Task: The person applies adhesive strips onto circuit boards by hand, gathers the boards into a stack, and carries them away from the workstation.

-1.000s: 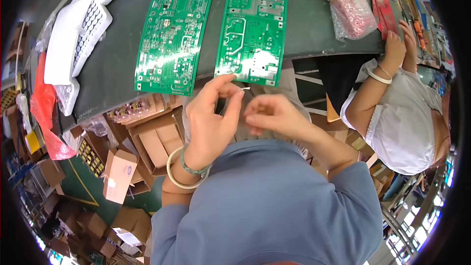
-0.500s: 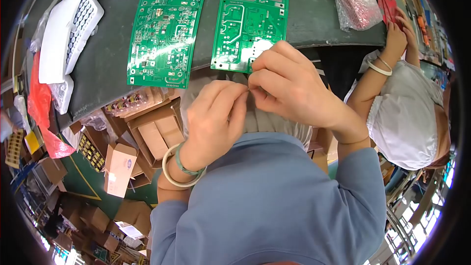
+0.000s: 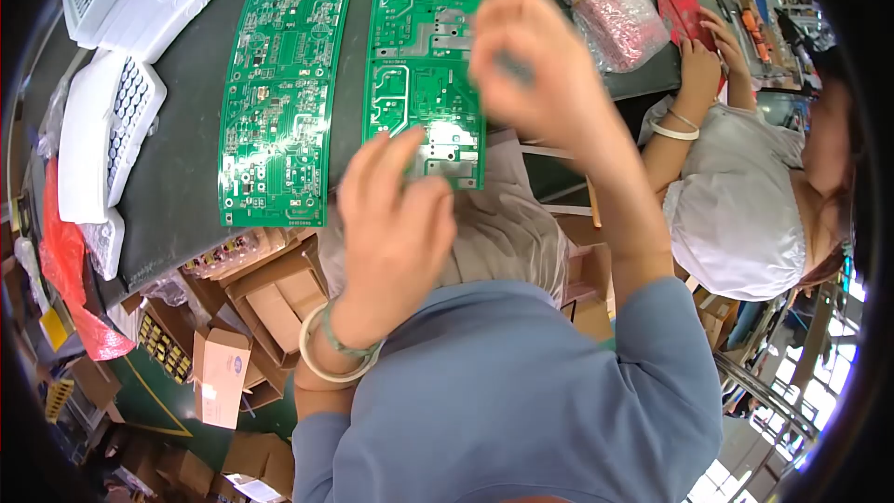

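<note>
Two long green circuit boards lie on the dark table. The right board shows traces and bare silver patches; the left board is covered with small parts. My left hand is over the near end of the right board, fingers apart and slightly bent, with nothing visible in them. Whether its fingertips touch the board I cannot tell. Above the right board's right edge is my right hand, its fingers curled and smeared by motion. What it holds, if anything, does not show.
White plastic trays stand on the table's left side. A bubble-wrapped bundle lies at the back right. Another person's hands hold a red board there. Cardboard boxes are below the table edge.
My hands were together at the near edge of the right board and are now apart. The right hand moved up and away; the left fingers spread over the board. The view has shifted.
</note>
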Demonstrator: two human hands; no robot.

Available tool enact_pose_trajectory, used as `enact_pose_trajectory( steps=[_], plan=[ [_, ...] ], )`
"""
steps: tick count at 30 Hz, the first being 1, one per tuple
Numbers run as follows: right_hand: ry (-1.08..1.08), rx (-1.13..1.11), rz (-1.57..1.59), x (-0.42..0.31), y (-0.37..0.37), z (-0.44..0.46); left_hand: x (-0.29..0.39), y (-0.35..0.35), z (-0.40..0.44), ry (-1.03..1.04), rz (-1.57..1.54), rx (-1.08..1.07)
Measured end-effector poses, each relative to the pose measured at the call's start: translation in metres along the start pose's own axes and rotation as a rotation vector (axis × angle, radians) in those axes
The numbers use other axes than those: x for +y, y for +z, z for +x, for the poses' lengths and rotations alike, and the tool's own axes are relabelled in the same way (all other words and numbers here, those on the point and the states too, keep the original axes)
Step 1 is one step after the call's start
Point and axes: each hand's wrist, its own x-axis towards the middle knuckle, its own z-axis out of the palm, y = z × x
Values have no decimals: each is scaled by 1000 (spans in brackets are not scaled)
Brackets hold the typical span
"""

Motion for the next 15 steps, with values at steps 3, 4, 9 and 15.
enact_pose_trajectory(
  steps=[3, 4, 9, 15],
  plan=[
    [301, -160, 181, 86, -12, 29, -4, 28, 3, 108, 121, -144],
    [-275, -95, 253, 126, -5, 33, -7, 32, 4, 122, 121, -129],
    [341, -579, 227, 134, -20, 60, -5, 33, 5, 48, 55, -189],
    [218, -559, 201, 144, -16, 79, -8, 30, 6, 61, 52, -236]
  ],
)
